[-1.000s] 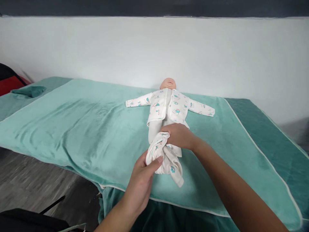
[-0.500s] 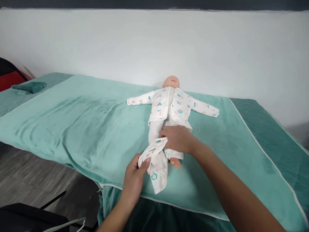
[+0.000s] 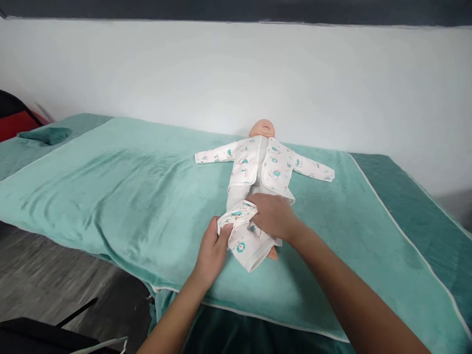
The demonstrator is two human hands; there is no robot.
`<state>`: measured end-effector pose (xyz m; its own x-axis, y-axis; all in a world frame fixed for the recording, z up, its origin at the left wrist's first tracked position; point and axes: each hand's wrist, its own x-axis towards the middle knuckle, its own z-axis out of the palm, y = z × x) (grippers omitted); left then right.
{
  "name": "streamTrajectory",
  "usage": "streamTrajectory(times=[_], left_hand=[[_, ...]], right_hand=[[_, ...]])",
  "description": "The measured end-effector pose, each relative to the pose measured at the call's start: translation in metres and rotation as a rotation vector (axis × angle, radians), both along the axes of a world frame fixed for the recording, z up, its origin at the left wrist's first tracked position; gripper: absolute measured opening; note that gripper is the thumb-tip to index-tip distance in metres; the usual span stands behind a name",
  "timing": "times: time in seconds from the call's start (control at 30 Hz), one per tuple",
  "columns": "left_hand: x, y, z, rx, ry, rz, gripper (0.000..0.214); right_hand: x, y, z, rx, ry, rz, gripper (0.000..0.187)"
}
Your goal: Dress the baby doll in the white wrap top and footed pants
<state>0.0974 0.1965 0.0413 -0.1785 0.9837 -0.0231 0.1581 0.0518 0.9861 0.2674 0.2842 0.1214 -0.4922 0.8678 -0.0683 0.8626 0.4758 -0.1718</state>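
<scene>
A baby doll [image 3: 262, 129] lies on its back, head toward the wall, arms spread wide. It wears a white printed jacket [image 3: 245, 160], unfastened down the front. White printed baby pants [image 3: 246, 241] are bunched around its lower legs. My left hand [image 3: 216, 246] pinches the waistband at the left side, thumb on top. My right hand [image 3: 275, 214] grips the waistband at the other side, between the doll's legs; its fingertips are partly hidden. Part of one foot [image 3: 272, 253] shows below the cloth.
A light green sheet [image 3: 147, 196] covers the bed, with a darker green cover [image 3: 416, 216] under it. A white wall [image 3: 165, 73] stands behind. At lower left are a black object [image 3: 40, 339] and a pale cable [image 3: 99, 345]. A red and black item [image 3: 16, 118] is at far left.
Both hands have drawn the pants' waistband up the doll's leg. My left hand has moved up and slightly right. The hanging pant leg now lies higher, over the lower legs.
</scene>
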Motion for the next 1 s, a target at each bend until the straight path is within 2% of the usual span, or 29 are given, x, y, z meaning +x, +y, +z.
streamTrajectory(times=[0.2,0.43,0.57,0.8,0.9,1.0], left_hand=[[-0.011,0.045,-0.004,0.177,0.186,-0.011,0.035],[-0.023,0.109,0.007,0.301,0.309,-0.080,0.042],[-0.022,0.136,0.011,0.373,0.371,-0.118,0.041],[-0.016,0.164,0.003,0.515,0.576,-0.028,0.044],[-0.015,0.169,0.001,0.585,0.570,-0.011,0.051],[-0.016,0.163,0.003,0.602,0.477,-0.039,0.052]], right_hand=[[-0.001,-0.001,0.000,-0.019,0.062,-0.084,0.012],[-0.005,0.004,-0.006,0.002,0.157,-0.198,0.015],[-0.009,0.005,-0.010,0.027,0.156,-0.260,0.014],[-0.008,0.005,-0.013,0.014,0.213,-0.333,0.009],[-0.012,0.001,-0.015,0.044,0.230,-0.378,0.012],[-0.017,-0.007,-0.023,0.120,0.252,-0.419,0.013]])
